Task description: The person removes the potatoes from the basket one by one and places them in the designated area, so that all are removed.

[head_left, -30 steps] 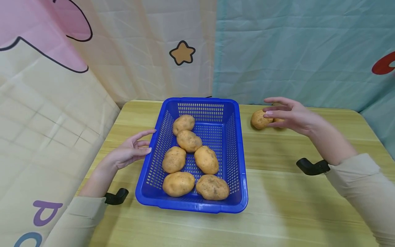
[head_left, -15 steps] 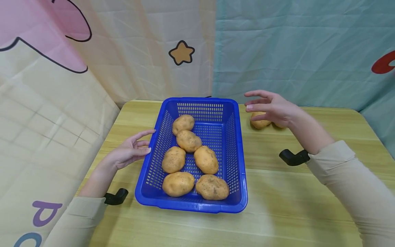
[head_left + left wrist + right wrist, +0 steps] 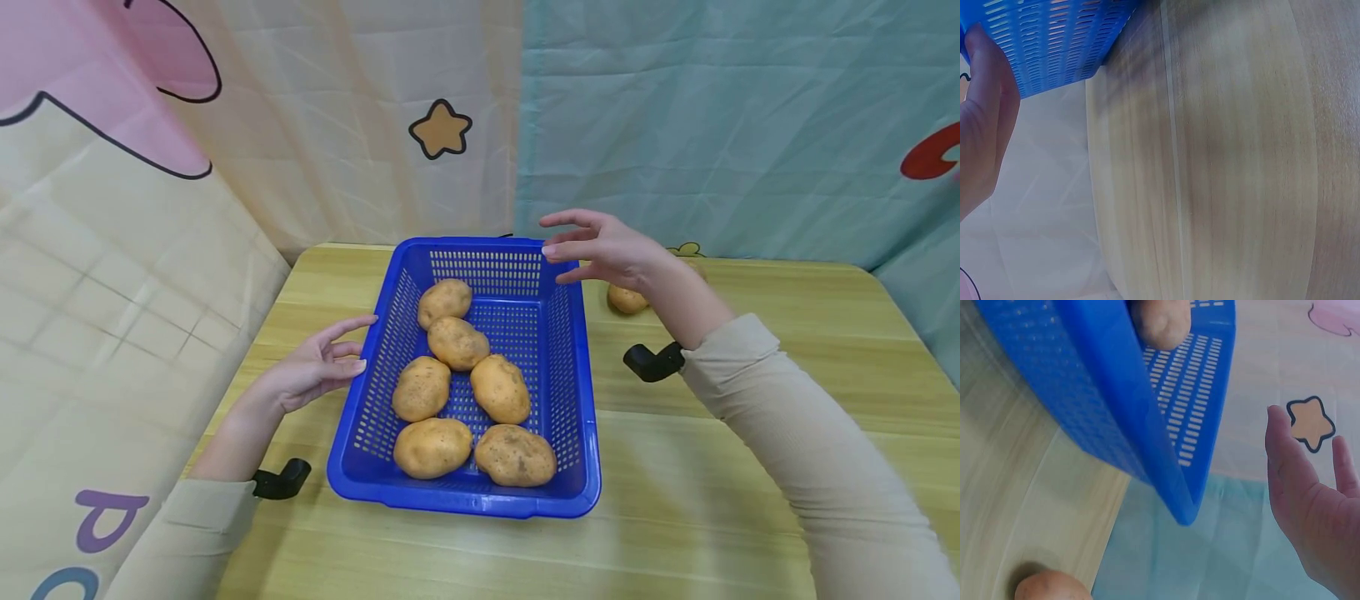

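A blue plastic basket [image 3: 573,350] stands mid-table with several potatoes [image 3: 457,342] inside. My left hand [image 3: 358,343] lies beside the basket's left wall, fingers straight, thumb tip against the plastic; the left wrist view shows the hand [image 3: 985,125] next to the basket [image 3: 1047,44]. My right hand [image 3: 558,248] hovers open and empty over the basket's back right corner. In the right wrist view this hand [image 3: 1316,512] is apart from the basket's rim [image 3: 1116,394]. One loose potato [image 3: 624,299] lies on the table behind my right wrist, partly hidden.
The wooden table [image 3: 750,467] has bare surface to the right of and in front of the basket. Printed cloth backdrops hang close behind and on the left [image 3: 112,250]. The table's left edge [image 3: 1094,206] runs near my left hand.
My right hand has swung left, away from the loose potato on the table to above the basket's back right corner, holding nothing. The left hand and basket have stayed put.
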`<state>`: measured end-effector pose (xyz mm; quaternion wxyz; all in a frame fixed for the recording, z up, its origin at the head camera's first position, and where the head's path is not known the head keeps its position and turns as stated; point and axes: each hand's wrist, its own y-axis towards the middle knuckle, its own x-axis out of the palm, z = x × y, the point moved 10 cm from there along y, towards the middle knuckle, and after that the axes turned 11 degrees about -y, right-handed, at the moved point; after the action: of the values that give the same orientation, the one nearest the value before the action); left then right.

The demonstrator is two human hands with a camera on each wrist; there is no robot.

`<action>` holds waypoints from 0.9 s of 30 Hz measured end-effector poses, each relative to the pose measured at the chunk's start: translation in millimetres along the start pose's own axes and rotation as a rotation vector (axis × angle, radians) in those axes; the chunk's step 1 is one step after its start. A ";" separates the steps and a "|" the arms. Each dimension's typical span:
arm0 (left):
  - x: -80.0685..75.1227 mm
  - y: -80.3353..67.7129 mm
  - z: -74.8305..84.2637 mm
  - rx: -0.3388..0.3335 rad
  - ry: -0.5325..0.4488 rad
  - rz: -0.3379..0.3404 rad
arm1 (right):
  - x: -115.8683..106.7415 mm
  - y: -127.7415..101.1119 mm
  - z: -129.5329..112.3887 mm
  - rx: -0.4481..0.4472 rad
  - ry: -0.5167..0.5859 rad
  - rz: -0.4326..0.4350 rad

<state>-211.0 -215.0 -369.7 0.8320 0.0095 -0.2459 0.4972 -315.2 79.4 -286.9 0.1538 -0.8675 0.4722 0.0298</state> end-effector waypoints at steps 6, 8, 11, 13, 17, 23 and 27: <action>0.0 -0.4 -0.2 0.004 -0.002 -0.001 | 19.1 14.1 -0.8 0.012 0.009 -0.033; 0.4 -0.4 -0.4 0.004 -0.007 -0.003 | 24.4 18.1 -0.2 0.017 0.013 -0.037; 0.9 -0.4 -0.7 0.004 -0.015 -0.008 | 31.6 24.0 1.0 0.020 0.014 -0.043; 1.0 -0.3 -0.9 0.002 -0.019 -0.009 | 36.1 27.0 0.6 0.013 0.010 -0.051; 0.6 -0.1 -0.8 -0.001 -0.015 -0.006 | 44.9 33.4 1.2 0.010 0.002 -0.063; 0.2 -0.1 -0.4 0.000 -0.016 -0.005 | 58.7 42.8 6.0 0.026 -0.020 -0.079; 0.2 0.1 -0.5 0.003 -0.021 -0.007 | 66.5 47.1 10.0 0.039 -0.017 -0.088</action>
<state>-210.8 -214.7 -370.1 0.8311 0.0168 -0.2541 0.4944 -316.5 4.6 -320.7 0.1759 -0.8840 0.4327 0.0212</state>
